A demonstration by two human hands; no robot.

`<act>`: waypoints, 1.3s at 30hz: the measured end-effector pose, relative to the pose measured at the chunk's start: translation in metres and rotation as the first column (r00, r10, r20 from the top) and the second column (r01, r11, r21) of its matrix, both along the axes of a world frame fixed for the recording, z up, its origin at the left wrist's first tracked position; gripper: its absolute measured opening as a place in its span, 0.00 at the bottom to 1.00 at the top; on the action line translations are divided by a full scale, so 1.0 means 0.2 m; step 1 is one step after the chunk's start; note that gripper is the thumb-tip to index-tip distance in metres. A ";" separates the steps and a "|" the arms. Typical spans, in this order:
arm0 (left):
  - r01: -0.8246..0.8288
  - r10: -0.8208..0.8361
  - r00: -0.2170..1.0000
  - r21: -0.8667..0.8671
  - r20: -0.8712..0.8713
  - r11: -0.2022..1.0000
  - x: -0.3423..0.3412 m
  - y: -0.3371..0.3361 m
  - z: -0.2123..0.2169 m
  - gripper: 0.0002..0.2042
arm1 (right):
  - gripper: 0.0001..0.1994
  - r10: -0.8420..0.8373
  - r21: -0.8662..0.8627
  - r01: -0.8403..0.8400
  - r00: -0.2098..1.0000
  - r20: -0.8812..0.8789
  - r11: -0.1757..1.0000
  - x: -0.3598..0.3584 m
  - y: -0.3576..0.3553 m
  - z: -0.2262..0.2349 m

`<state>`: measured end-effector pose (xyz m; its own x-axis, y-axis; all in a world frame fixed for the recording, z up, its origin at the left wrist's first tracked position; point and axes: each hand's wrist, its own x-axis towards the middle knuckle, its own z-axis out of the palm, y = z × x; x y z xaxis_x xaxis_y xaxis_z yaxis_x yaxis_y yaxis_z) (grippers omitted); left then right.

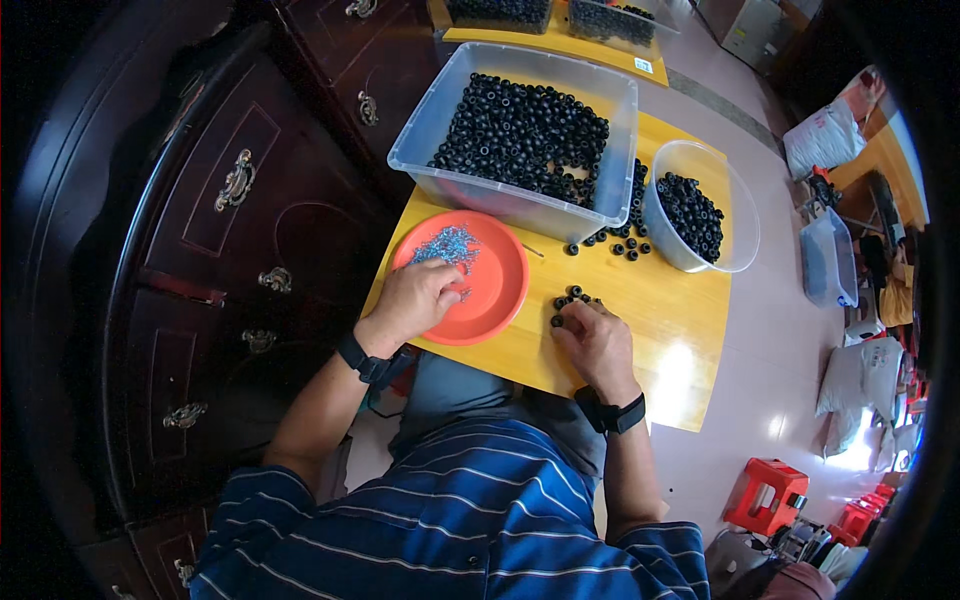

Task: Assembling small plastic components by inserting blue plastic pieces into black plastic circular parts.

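Observation:
My left hand [408,302] is over the orange-red plate [505,285], its fingers bent and drawn together near the plate's middle. Small shiny silver-blue metal pieces, perhaps screws, lie in a pile [448,245] just beyond the fingers, and a few stray ones are by the fingertips. What those fingers hold is too small to tell. To the right, my right hand [600,345] rests at a small group of black round hollow parts [573,293] on the yellow table [640,315]. Its thumb and fingers are closed at these parts; the grip itself is partly hidden.
Behind the plate stands a large clear bin [520,205] of black parts. A round clear tub [740,225] with more of them is at the right, and loose ones [618,249] lie between. A thin rod [533,251] lies near the plate. Dark drawers [225,270] flank the left.

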<state>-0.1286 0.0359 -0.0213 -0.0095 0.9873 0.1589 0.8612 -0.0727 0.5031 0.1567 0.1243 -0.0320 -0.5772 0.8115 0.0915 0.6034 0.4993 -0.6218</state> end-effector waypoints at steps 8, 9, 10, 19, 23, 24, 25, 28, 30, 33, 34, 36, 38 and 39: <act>-0.010 0.009 1.000 -0.005 -0.027 1.000 0.05 -0.01 0.00 0.07 | 0.14 0.029 0.019 -0.029 1.000 0.005 0.999 0.00 -0.01 -0.01; -0.016 0.016 0.999 -0.008 -0.031 1.000 0.05 -0.01 0.00 0.07 | 0.14 0.037 0.009 -0.037 0.999 0.000 0.999 -0.01 -0.02 -0.01; -0.022 0.022 0.999 -0.009 -0.035 1.000 0.06 -0.01 0.00 0.07 | 0.14 0.033 0.013 -0.033 0.999 -0.002 0.999 -0.01 -0.02 -0.03; -0.062 0.065 0.998 0.115 -0.022 0.991 0.08 0.01 -0.02 0.08 | 0.11 -0.014 0.019 0.016 0.995 -0.103 1.000 -0.02 -0.04 -0.05; -0.015 0.014 1.000 0.070 0.013 0.997 0.12 0.01 0.02 0.08 | 0.08 -0.194 -0.423 -0.018 0.871 -0.452 0.906 0.02 -0.08 -0.09; 0.023 -0.023 1.000 0.055 0.005 0.998 0.14 0.00 0.02 0.08 | 0.07 -0.308 -0.566 -0.140 0.721 -0.621 0.813 0.03 -0.09 -0.12; 0.061 -0.061 0.998 0.042 -0.004 0.997 0.15 0.00 0.02 0.08 | 0.07 -0.303 -0.553 -0.137 0.717 -0.628 0.822 0.03 -0.10 -0.12; 0.154 -0.153 0.987 0.024 -0.049 0.988 0.15 0.01 -0.05 0.07 | 0.08 -0.397 -0.697 -0.338 0.630 -0.667 0.633 0.04 -0.14 -0.14; 0.170 -0.168 0.983 0.024 -0.067 0.985 0.15 0.01 -0.07 0.06 | 0.08 -0.416 -0.706 -0.392 0.602 -0.682 0.590 0.05 -0.16 -0.16; 0.173 -0.173 0.984 -0.006 -0.049 0.985 0.16 0.02 -0.07 0.05 | 0.09 -0.410 -0.693 -0.421 0.583 -0.701 0.586 0.06 -0.17 -0.16; 0.168 -0.168 0.983 -0.003 -0.068 0.986 0.17 0.02 -0.07 0.04 | 0.10 -0.428 -0.715 -0.412 0.595 -0.680 0.565 0.06 -0.18 -0.14; 0.171 -0.170 0.982 -0.001 -0.084 0.985 0.18 0.03 -0.07 0.04 | 0.12 -0.435 -0.734 -0.401 0.613 -0.660 0.548 0.07 -0.18 -0.14; 0.142 -0.141 0.987 0.004 -0.072 0.990 0.19 0.04 -0.06 0.03 | 0.11 -0.448 -0.730 -0.408 0.594 -0.668 0.548 0.08 -0.17 -0.14; 0.160 -0.160 0.985 -0.002 -0.067 0.987 0.20 0.04 -0.06 0.03 | 0.11 -0.452 -0.724 -0.425 0.579 -0.678 0.543 0.08 -0.17 -0.15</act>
<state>-0.0888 0.0446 -0.0329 0.1594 0.9747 0.1569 0.8698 -0.2138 0.4447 0.1737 0.0896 -0.0612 -0.6153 0.7662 -0.1851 -0.2956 -0.4419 -0.8470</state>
